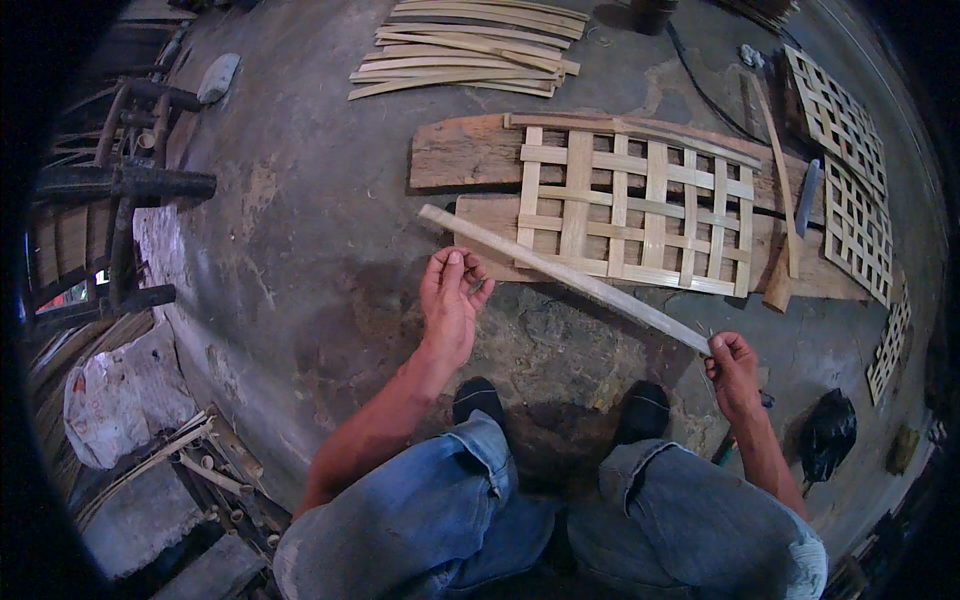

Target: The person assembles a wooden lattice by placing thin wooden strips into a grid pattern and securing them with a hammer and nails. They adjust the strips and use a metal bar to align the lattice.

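A long, pale bamboo strip point(590, 284) slants across in front of me, from upper left down to lower right. My right hand point(735, 372) pinches its lower right end between thumb and fingers. Just below the strip's other end is my left hand point(452, 305), palm turned up, its fingers loosely curled and partly apart. I see nothing in it, and a small gap seems to separate it from the strip. Beyond the strip, a woven bamboo lattice panel point(577, 190) lies on wooden boards point(455, 155), with a thin bamboo slat point(640, 133) along its far edge.
Loose bamboo strips point(465, 50) are piled at the far side. A knife point(795, 245) and a long thin stick point(775, 150) lie on the boards' right end. More lattice panels point(840, 125) and a black plastic bag point(828, 435) lie right; a dark wooden frame point(125, 183) stands left.
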`<action>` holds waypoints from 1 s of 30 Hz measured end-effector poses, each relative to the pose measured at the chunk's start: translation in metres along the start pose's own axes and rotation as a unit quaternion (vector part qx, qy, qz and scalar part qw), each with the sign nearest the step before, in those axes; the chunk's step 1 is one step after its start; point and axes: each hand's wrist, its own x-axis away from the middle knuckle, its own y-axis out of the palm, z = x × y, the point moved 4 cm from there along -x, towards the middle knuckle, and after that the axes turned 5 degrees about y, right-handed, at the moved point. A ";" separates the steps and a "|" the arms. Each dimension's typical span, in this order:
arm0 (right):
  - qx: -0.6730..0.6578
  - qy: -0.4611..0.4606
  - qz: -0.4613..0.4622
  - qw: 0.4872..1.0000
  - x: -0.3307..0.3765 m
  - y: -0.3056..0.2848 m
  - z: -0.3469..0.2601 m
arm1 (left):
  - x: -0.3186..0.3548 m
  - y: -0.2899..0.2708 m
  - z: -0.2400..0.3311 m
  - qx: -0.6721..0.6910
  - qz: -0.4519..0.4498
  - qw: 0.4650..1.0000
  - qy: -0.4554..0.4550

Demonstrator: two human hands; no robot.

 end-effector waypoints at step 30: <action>-0.136 0.009 -0.069 0.988 -0.008 -0.029 0.014 | -0.139 0.095 0.014 -0.278 -0.197 0.938 -0.060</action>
